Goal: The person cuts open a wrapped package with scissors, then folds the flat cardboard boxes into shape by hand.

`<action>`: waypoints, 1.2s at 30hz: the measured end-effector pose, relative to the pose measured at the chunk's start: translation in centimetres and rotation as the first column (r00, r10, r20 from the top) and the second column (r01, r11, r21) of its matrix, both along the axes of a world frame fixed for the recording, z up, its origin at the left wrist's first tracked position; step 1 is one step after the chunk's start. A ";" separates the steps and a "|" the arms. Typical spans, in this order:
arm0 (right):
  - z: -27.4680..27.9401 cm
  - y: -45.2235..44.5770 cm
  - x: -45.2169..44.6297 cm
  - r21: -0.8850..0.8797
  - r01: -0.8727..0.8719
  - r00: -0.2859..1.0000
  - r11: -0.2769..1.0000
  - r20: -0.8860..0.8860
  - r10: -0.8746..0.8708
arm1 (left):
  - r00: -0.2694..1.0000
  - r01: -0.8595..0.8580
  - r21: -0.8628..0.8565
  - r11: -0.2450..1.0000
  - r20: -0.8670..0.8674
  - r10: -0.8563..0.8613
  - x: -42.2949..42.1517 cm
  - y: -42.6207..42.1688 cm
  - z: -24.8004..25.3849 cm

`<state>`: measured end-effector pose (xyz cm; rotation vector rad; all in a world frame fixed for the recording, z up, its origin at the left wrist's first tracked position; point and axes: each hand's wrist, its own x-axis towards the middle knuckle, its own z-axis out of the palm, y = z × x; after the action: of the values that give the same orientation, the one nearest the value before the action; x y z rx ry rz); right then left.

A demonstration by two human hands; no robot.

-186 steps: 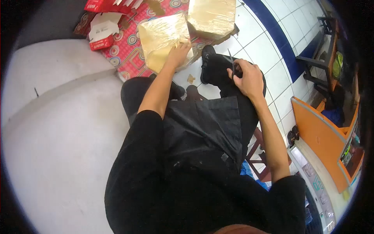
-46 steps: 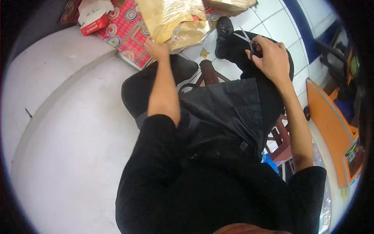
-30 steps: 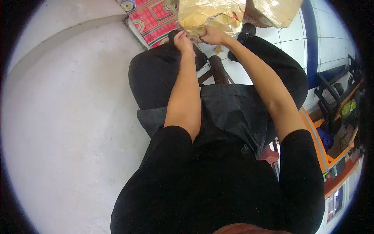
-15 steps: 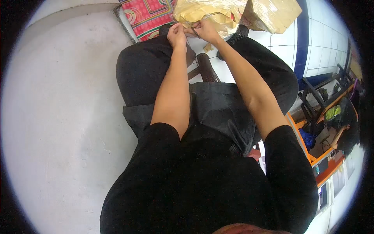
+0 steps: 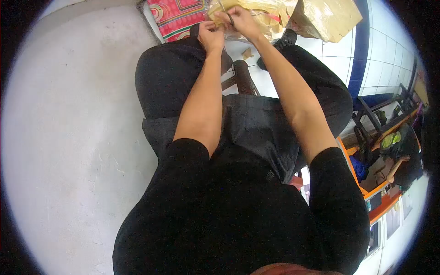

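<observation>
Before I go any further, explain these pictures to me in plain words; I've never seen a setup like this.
There is no machine here, just a person using two bare hands. Every picture comes from one camera worn on the head, looking forward and down, so you see the person's own arms and lap.

At the top, the right hand holds scissors, with a blade pointing away from the person. The left hand is beside it, at the near edge of a clear-wrapped package; its exact grip is too small to tell.

A second package stands to the right, a red patterned cover shows to the left, and a brown scrap lies on the white tiles.
</observation>
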<state>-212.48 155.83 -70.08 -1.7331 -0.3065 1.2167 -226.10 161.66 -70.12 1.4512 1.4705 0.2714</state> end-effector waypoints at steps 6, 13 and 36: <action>1.0 1.7 2.4 0.069 0.047 0.974 0.997 0.218 -0.061 | 0.983 0.100 0.216 0.971 -0.176 -0.062 2.1 1.7 1.3; 3.6 -1.7 3.4 -0.033 -0.106 0.890 0.994 0.442 0.109 | 0.982 0.099 0.266 0.959 -0.183 -0.051 1.1 2.7 -0.6; 8.6 -11.5 -4.9 -0.448 -0.105 0.733 0.888 0.569 0.374 | 0.823 0.556 0.484 0.676 -0.205 -0.530 1.9 4.7 0.2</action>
<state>-217.36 144.29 -61.43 -2.5160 -0.7689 0.8421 -224.25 166.34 -69.89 2.2925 0.9496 0.2751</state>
